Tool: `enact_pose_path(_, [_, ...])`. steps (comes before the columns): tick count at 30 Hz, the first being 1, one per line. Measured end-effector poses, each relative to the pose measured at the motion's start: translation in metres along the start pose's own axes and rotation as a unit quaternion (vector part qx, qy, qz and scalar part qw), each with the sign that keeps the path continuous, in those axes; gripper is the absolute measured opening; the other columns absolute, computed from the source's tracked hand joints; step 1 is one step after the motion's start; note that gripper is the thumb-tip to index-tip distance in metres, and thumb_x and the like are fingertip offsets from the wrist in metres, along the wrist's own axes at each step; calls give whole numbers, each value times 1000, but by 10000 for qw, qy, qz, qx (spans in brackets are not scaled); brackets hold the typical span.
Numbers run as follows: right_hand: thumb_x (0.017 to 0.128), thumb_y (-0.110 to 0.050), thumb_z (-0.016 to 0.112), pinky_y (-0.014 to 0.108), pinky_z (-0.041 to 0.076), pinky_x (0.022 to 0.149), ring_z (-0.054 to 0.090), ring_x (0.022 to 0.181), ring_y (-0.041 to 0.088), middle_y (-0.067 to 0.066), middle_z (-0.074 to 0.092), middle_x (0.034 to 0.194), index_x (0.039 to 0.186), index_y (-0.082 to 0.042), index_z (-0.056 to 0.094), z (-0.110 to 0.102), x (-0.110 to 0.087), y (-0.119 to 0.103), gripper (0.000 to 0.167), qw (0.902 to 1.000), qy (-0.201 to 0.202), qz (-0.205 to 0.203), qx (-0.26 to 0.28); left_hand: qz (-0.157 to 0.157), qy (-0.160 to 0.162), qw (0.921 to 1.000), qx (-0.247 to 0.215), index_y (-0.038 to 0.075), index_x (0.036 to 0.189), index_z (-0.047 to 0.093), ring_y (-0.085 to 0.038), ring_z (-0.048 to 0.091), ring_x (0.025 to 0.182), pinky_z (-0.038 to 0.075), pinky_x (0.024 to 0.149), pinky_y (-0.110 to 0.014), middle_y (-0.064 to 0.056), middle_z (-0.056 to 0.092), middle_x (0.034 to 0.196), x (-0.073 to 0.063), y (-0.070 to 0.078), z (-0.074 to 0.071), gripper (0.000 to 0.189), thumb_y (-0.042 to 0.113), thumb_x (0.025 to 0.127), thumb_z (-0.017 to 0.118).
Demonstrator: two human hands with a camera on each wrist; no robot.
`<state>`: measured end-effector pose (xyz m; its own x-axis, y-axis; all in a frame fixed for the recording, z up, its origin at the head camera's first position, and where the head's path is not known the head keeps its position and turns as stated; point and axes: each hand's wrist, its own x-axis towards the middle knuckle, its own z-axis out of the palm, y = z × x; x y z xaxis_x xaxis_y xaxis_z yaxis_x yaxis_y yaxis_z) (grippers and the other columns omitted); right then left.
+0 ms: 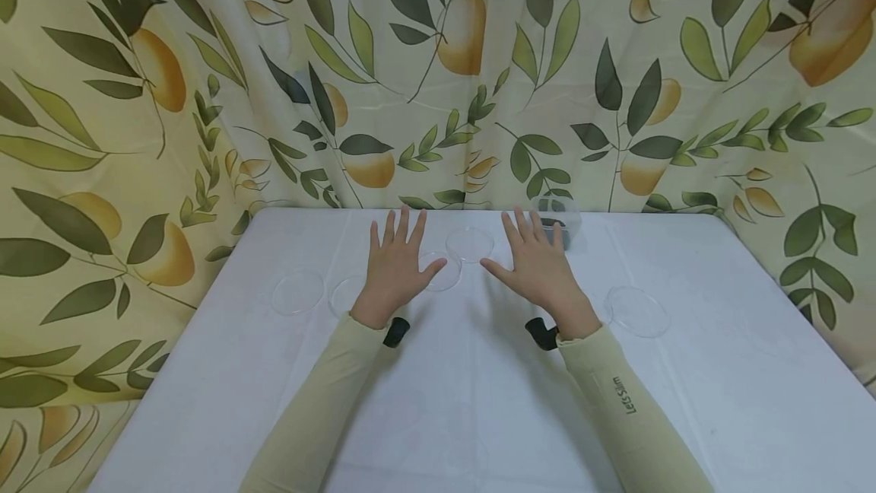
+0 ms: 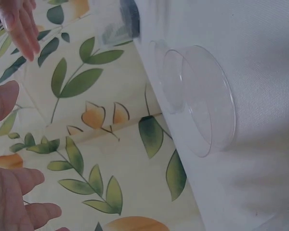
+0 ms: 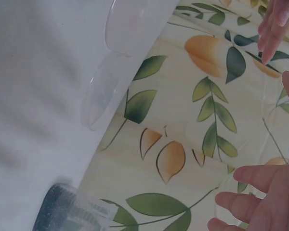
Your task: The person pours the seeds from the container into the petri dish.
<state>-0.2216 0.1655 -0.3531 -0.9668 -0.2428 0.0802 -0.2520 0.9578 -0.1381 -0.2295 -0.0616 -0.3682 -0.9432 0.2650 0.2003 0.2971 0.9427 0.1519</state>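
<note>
My left hand (image 1: 395,268) is held above the white table, its fingers spread and holding nothing. Beside it, my right hand (image 1: 543,266) hovers with fingers spread too, also without anything in it. Clear round petri dishes lie about the table: one at the far left (image 1: 297,293), another partly hidden behind the left wrist (image 1: 344,297), and a dish (image 1: 441,272) by the left thumb. Between the hands and farther back is one more dish (image 1: 470,245). To the right of the right wrist lies another dish (image 1: 638,311). The left wrist view shows a shallow dish wall (image 2: 224,110) up close.
A clear plastic box (image 1: 563,228) with dark contents stands at the table's back edge, partly behind the right fingers. The white-covered table (image 1: 465,402) meets a leaf-and-fruit patterned curtain (image 1: 438,120) at the back. Black straps (image 1: 397,332) sit at both wrists.
</note>
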Motion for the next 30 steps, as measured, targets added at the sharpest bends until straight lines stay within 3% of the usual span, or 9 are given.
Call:
enact_pose_path(15, [90, -57, 47, 67, 4, 110, 3, 145, 40, 19, 7, 157, 151, -5, 13, -1, -4, 0, 87, 10000, 41, -27, -4, 117, 195, 9997, 48, 16, 152, 15, -35, 10, 146, 7, 116, -56, -16, 12, 158, -6, -1, 1, 82, 58, 90, 47])
enact_pose_path(22, [89, -58, 48, 66, 5, 110, 2, 145, 40, 19, 8, 157, 151, -5, 14, 4, -5, 2, 88, 9999, 103, -50, -59, 150, 176, 9997, 66, 16, 152, 14, -35, 8, 146, 7, 116, -56, -14, 8, 158, -8, -1, 5, 82, 58, 90, 47])
enact_pose_path(30, [89, -57, 49, 65, 6, 111, 7, 145, 41, 20, 13, 157, 150, -4, 16, 7, -7, 3, 87, 9996, 230, -114, -102, 218, 191, 9995, 122, 15, 152, 17, -35, 10, 146, 8, 115, -56, -16, 12, 158, -11, -2, 11, 82, 58, 90, 47])
